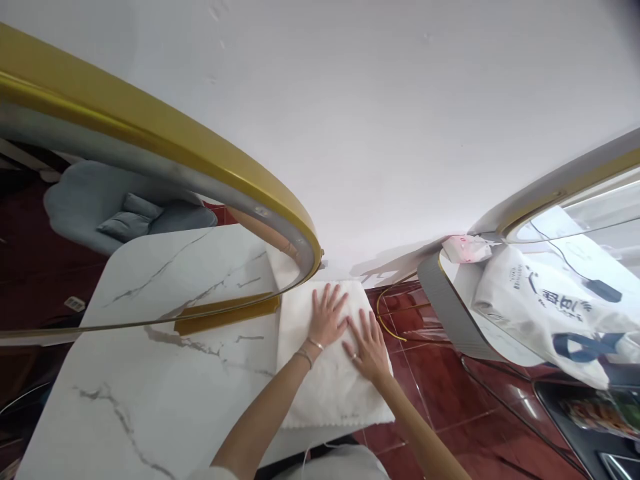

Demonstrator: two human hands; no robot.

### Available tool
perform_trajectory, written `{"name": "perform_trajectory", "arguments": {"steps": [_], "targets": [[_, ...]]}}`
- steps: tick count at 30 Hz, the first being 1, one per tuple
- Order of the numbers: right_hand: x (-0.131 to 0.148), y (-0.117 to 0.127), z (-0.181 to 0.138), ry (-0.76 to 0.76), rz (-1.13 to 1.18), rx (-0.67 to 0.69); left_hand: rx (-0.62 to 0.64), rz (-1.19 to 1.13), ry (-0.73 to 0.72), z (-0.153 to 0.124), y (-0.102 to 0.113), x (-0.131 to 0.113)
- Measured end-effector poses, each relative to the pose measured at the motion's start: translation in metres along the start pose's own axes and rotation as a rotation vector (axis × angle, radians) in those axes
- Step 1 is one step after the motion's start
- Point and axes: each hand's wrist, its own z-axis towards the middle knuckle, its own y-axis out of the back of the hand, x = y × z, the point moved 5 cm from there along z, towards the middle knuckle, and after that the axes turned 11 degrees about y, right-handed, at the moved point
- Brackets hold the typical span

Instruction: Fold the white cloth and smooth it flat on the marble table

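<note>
A white cloth [325,393] with a scalloped front edge lies flat at the right end of a white marbled table [185,393]. My left hand [326,319] rests palm down on its upper part, fingers spread, with bracelets at the wrist. Beside it, my right hand [369,352] also presses flat on the cloth near its right edge, fingers apart and a ring on one of them. The thumb of the right hand comes close to the left hand. Neither hand grips anything.
A gold-framed mirror [210,150] stands on the table at the left, reflecting a grey-blue sofa [125,207]. To the right, a white printed bag [540,300] and a pink-and-white packet [467,249] lie on a second table. Red tiled floor [435,380] shows between the tables.
</note>
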Motion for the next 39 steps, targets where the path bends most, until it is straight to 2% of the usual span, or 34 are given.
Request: {"name": "perform_trajectory", "arguments": {"steps": [3, 5, 7, 9, 11, 15, 20, 24, 27, 29, 31, 34, 36, 39], "targets": [[0.026, 0.009, -0.037, 0.082, -0.010, 0.040, -0.019, 0.019, 0.035, -0.048, 0.006, -0.005], [0.036, 0.012, -0.050, 0.094, -0.021, 0.041, -0.042, 0.033, 0.092, -0.080, 0.009, -0.003], [0.039, 0.010, -0.049, 0.087, -0.030, 0.041, -0.079, 0.043, 0.177, -0.105, 0.013, 0.007], [0.037, 0.007, -0.035, 0.091, -0.027, 0.050, -0.113, 0.045, 0.260, -0.119, 0.019, 0.023], [0.033, 0.001, -0.011, 0.108, -0.009, 0.061, -0.145, 0.046, 0.329, -0.116, 0.025, 0.044], [0.025, -0.012, 0.044, 0.124, 0.023, 0.051, -0.196, 0.070, 0.411, -0.081, 0.038, 0.082], [0.012, -0.026, 0.090, 0.178, 0.041, 0.043, -0.229, 0.086, 0.503, -0.043, 0.042, 0.103], [-0.011, -0.026, 0.099, 0.194, 0.025, 0.048, -0.165, 0.097, 0.526, -0.022, 0.032, 0.094], [-0.026, -0.022, 0.087, 0.141, -0.004, 0.043, -0.104, 0.080, 0.476, -0.009, 0.023, 0.078], [-0.028, -0.018, 0.072, 0.103, -0.021, 0.041, -0.081, 0.054, 0.414, -0.012, 0.019, 0.064], [-0.025, -0.014, 0.053, 0.069, -0.031, 0.034, -0.056, 0.009, 0.302, -0.028, 0.016, 0.043], [-0.014, -0.008, 0.023, 0.017, -0.036, 0.016, 0.002, -0.046, 0.106, -0.073, 0.014, 0.009], [-0.003, -0.002, 0.002, 0.015, -0.026, 0.015, 0.031, -0.048, 0.062, -0.106, 0.016, -0.005], [0.019, 0.008, -0.035, 0.091, 0.010, 0.042, 0.060, -0.023, 0.070, -0.145, 0.023, -0.008]]}}
